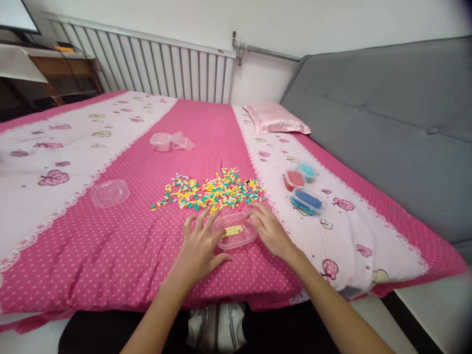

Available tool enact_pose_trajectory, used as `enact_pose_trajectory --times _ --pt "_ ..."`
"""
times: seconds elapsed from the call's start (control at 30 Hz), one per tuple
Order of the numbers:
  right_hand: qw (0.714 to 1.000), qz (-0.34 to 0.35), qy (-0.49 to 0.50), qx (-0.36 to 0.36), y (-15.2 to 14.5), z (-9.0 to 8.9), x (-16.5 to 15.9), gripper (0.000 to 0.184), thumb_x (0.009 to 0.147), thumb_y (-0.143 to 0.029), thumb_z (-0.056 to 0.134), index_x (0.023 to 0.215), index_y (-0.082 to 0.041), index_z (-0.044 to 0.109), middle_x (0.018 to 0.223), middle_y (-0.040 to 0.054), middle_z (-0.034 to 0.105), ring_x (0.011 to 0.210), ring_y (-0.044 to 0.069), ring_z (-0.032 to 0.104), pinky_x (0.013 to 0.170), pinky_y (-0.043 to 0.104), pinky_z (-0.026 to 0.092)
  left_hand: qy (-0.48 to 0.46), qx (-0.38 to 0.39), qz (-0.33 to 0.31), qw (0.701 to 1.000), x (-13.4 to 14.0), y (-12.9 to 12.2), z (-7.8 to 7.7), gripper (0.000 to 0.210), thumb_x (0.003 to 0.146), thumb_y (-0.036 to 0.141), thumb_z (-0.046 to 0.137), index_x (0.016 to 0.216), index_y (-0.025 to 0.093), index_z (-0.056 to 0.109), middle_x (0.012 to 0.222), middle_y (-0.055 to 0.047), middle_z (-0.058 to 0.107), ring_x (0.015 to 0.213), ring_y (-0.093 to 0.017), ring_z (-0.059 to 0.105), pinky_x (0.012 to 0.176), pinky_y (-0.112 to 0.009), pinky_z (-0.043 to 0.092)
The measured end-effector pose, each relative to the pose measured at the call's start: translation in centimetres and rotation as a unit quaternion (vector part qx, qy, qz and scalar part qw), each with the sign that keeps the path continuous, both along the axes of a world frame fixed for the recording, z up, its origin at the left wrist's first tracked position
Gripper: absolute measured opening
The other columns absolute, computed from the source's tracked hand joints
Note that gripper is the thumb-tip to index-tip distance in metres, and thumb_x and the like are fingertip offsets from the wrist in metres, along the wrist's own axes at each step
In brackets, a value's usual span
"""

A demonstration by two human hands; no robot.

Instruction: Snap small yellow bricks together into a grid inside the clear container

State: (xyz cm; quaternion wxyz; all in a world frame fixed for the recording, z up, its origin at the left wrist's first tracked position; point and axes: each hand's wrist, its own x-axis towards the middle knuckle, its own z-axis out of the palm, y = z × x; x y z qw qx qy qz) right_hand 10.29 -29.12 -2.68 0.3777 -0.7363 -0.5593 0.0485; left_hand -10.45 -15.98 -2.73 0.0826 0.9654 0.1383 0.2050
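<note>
A clear plastic container (239,243) rests on the pink dotted bedsheet, with short rows of pale yellow pieces (233,230) inside. My left hand (201,248) is at its left side, fingers spread and the index fingertip close to the yellow pieces. On the opposite side, my right hand (271,230) has bent fingers at the container's right rim, seemingly gripping it; its thumb is hard to make out. Just beyond both hands lies a wide, loose spread of small coloured pieces (221,189) in yellow, green, white and red.
To the right stand tubs with blue (308,200), red (294,179) and turquoise (307,171) contents. A clear lid (110,193) lies left; more clear containers (161,141) sit farther back. A pink pillow (276,118) lies by the grey headboard (379,98).
</note>
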Motion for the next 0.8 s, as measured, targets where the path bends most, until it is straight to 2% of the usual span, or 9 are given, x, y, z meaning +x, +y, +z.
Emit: enact_pose_trajectory --times 0.13,0.23,0.3,0.43,0.57,0.7,0.8 --pt "0.994 -0.095 0.005 0.058 0.5 -1.2 2.7 0.030 0.100 -0.039 0.058 0.119 -0.017 0.064 0.125 0.0093 0.064 0.116 0.024 0.061 0.101 0.050 0.050 -0.018 -0.036 -0.013 0.999 0.2 0.5 -1.2 0.070 0.079 0.048 0.081 0.138 0.028 0.048 0.157 -0.016 0.040 0.145 -0.039 0.038 0.114 -0.062 0.032" --pt "0.982 -0.179 0.004 0.058 1.3 -2.7 5.4 0.033 0.097 -0.039 0.062 0.123 -0.017 0.063 0.126 0.0096 0.064 0.111 0.024 0.063 0.095 0.048 0.054 -0.041 -0.067 -0.014 0.997 0.5 0.6 -2.5 0.086 0.080 0.051 0.079 0.148 0.027 0.032 0.157 -0.018 0.037 0.145 -0.036 0.039 0.110 -0.054 0.040" --pt "0.976 -0.214 0.003 0.041 2.0 -3.7 6.8 0.035 0.097 -0.039 0.063 0.124 -0.017 0.062 0.126 0.0097 0.063 0.110 0.024 0.064 0.093 0.047 0.055 -0.054 -0.082 -0.008 0.995 0.7 0.6 -3.3 0.091 0.080 0.053 0.079 0.150 0.027 0.027 0.156 -0.019 0.037 0.144 -0.037 0.040 0.108 -0.053 0.042" --pt "0.972 -0.235 0.008 -0.013 3.7 -5.2 7.8 0.035 0.097 -0.038 0.064 0.124 -0.017 0.062 0.124 0.0094 0.064 0.107 0.023 0.065 0.091 0.046 0.056 -0.069 -0.099 0.000 0.993 0.8 0.5 -4.5 0.093 0.081 0.056 0.077 0.152 0.029 0.023 0.156 -0.019 0.038 0.143 -0.039 0.042 0.107 -0.055 0.040" --pt "0.965 -0.256 0.021 -0.057 4.9 -5.8 7.5 0.035 0.097 -0.038 0.063 0.125 -0.017 0.062 0.124 0.0095 0.064 0.105 0.022 0.065 0.089 0.044 0.057 -0.077 -0.105 -0.003 0.991 0.8 0.7 -5.2 0.092 0.082 0.060 0.074 0.152 0.029 0.023 0.155 -0.018 0.040 0.142 -0.039 0.042 0.108 -0.055 0.037" --pt "0.955 -0.281 0.026 -0.092 5.2 -5.6 7.4 0.033 0.097 -0.038 0.063 0.124 -0.018 0.062 0.125 0.0095 0.064 0.106 0.022 0.065 0.090 0.044 0.057 -0.079 -0.105 -0.011 0.991 0.8 0.8 -5.3 0.090 0.083 0.061 0.072 0.152 0.028 0.023 0.154 -0.018 0.042 0.141 -0.037 0.043 0.108 -0.053 0.036" --pt "0.953 -0.285 0.028 -0.104 5.3 -4.7 7.4 0.033 0.097 -0.038 0.063 0.124 -0.018 0.063 0.125 0.0095 0.064 0.107 0.022 0.065 0.091 0.045 0.056 -0.076 -0.101 -0.018 0.992 0.7 0.7 -5.1 0.087 0.085 0.061 0.071 0.151 0.027 0.025 0.153 -0.018 0.042 0.141 -0.036 0.043 0.109 -0.053 0.035"
